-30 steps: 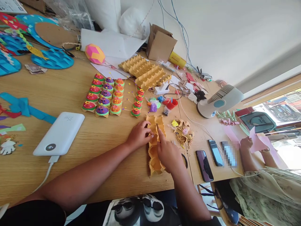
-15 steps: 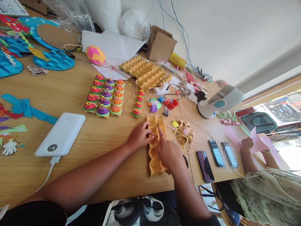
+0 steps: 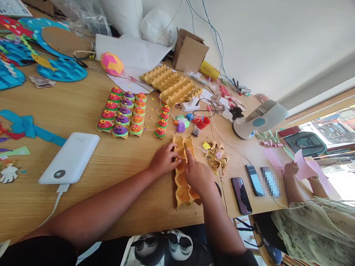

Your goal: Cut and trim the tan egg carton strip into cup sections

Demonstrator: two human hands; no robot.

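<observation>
A strip of yellow egg carton (image 3: 183,181) lies on the wooden table (image 3: 111,166) in front of me. My left hand (image 3: 164,159) presses its fingers down on the strip's left edge and grips it. My right hand (image 3: 197,176) is closed round a small blade (image 3: 185,147) whose tip stands in the carton near its far end. Cardboard scraps and crumbs (image 3: 216,157) lie just right of the strip.
Rows of painted carton cups (image 3: 122,114) stand beyond my hands, with uncut egg trays (image 3: 172,85) behind them. A white power bank (image 3: 70,157) lies at left. Two phones (image 3: 246,186), a desk fan (image 3: 259,118) and another person's hand (image 3: 290,169) with pink paper are at right.
My right hand has slid a little toward the far end of the strip with the blade. The left hand stays on the carton.
</observation>
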